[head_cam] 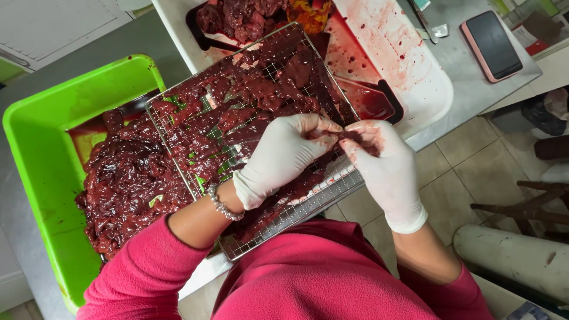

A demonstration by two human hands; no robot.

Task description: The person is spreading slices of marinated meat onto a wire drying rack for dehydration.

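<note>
Both gloved hands meet at about three o'clock over the wire rack [278,222]. The left hand [284,155] and the right hand [385,169] pinch the same thin strip of meat [349,135] between their fingertips, thumbs and forefingers closed on it. The strip runs roughly nine to three o'clock between the two hands, just above the rack's right edge. Meat already laid out covers most of the rack toward eleven o'clock. The green tub [41,154] of dark meat sits at nine o'clock, nearer the left hand. A phone [492,44] lies at one o'clock.
</note>
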